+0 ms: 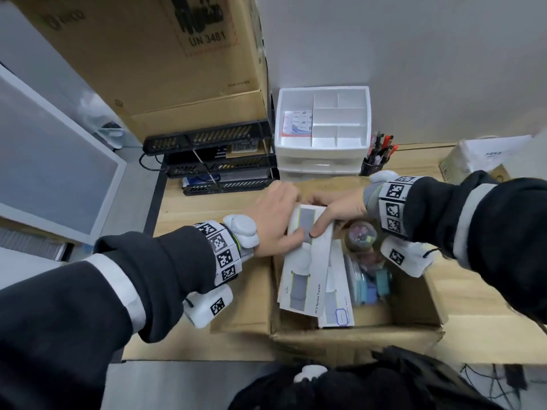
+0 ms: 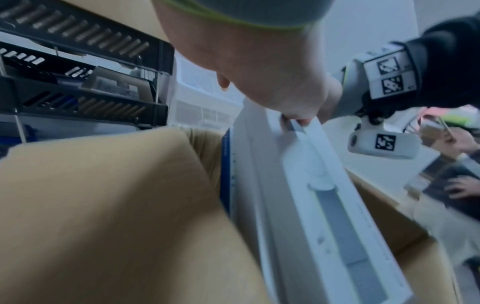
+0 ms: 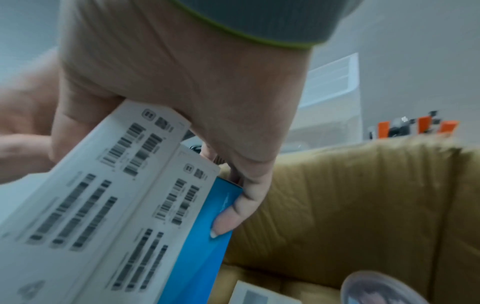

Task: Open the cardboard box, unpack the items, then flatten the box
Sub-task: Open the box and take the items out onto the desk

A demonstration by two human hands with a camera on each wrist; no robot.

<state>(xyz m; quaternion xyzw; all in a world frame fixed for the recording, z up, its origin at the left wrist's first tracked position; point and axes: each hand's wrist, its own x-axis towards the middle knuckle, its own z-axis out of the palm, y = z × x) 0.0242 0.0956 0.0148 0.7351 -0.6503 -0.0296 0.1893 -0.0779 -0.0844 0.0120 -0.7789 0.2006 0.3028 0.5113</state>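
Head view: both hands, left point(image 1: 273, 221) and right point(image 1: 337, 210), grip white packs point(image 1: 307, 255) over the open box point(image 1: 355, 338).

An office, by the look of it. At the back of the wooden table point(image 1: 183, 214) sits a stack of black letter trays point(image 1: 213, 161) holding papers, and just beside it a white plastic drawer unit point(image 1: 322, 137) with divided compartments on top. To the right of that, a black pen cup point(image 1: 373, 166) bristling with red and orange pens. A big shipping carton point(image 1: 165, 63) printed "UN 3481" rests on the trays, against a plain grey wall point(image 1: 429, 60). At far left, a white-framed panel point(image 1: 50, 161); down at lower right, loose cables point(image 1: 488, 383) trail on the floor.
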